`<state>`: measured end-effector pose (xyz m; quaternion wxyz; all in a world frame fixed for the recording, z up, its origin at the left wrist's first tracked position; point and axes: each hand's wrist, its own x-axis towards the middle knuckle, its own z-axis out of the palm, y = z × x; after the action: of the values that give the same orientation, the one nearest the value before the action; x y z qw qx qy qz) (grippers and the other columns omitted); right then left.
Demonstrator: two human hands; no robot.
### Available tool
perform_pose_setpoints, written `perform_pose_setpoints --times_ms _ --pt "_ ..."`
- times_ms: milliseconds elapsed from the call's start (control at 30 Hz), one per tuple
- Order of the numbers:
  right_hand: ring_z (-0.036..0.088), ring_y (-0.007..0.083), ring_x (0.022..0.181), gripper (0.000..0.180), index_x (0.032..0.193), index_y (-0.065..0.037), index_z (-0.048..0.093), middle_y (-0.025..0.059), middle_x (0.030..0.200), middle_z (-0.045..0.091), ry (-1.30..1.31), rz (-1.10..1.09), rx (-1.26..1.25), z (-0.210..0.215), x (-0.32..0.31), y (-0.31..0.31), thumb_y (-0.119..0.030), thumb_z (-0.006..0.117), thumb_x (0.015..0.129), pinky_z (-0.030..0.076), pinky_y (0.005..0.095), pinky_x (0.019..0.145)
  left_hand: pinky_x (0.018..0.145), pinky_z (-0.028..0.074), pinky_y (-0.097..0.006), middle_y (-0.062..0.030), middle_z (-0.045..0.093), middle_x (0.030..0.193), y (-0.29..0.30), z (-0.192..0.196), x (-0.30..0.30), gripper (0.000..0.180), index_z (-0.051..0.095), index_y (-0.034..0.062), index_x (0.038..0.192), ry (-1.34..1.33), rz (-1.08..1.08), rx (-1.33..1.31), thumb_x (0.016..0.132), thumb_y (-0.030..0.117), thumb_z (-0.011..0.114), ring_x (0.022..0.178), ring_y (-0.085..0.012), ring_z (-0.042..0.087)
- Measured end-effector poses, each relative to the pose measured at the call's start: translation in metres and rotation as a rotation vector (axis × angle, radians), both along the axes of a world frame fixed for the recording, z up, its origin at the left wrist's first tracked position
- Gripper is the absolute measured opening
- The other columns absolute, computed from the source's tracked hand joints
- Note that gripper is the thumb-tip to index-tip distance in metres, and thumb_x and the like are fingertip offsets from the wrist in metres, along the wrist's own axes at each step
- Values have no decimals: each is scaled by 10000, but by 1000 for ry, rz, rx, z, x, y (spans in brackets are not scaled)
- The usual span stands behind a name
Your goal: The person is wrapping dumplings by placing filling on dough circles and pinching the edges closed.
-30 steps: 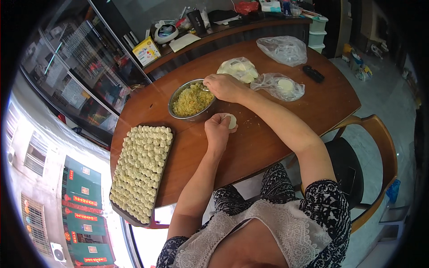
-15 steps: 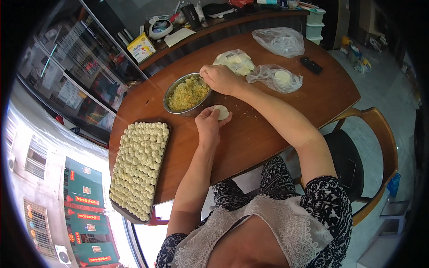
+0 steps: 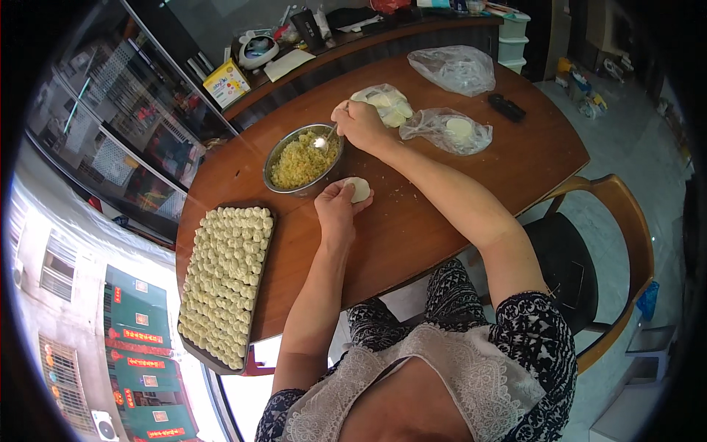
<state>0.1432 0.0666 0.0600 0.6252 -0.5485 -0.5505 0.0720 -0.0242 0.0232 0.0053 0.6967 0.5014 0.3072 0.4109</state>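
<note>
My left hand (image 3: 337,210) holds a round white dumpling wrapper (image 3: 359,189) just above the wooden table (image 3: 471,184). My right hand (image 3: 361,124) grips a metal spoon (image 3: 324,140) whose tip dips into the yellow filling in a metal bowl (image 3: 303,159). The bowl stands right beside the left hand, on its far side.
A dark tray (image 3: 224,283) packed with several rows of finished dumplings lies at the left. Two plastic bags with white wrappers (image 3: 383,104) (image 3: 455,130), an empty clear bag (image 3: 455,68) and a black remote (image 3: 508,107) sit at the far side. A wooden chair (image 3: 604,258) stands to my right.
The right hand has shifted from the bowl's rim and now holds the spoon in the filling. The left hand stays put with the wrapper.
</note>
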Motion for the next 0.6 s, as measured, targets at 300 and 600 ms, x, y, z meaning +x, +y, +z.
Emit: perform_pose_setpoints --times_ms 300,600 --pt "490 109 436 213 847 -5 641 63 665 615 434 123 -118 2 5 -20 -194 562 905 378 259 402 740 633 -397 -226 661 998 5 -4 -4 194 565 -128 1070 -6 -3 -40 963 20 498 854 -328 708" --pt "494 108 436 216 836 -12 642 61 658 617 416 111 -77 0 7 -20 -197 556 909 377 259 399 788 631 -435 -250 642 1043 7 -2 -6 203 535 -147 1083 -48 5 -66 950 -12 463 915 -367 700"
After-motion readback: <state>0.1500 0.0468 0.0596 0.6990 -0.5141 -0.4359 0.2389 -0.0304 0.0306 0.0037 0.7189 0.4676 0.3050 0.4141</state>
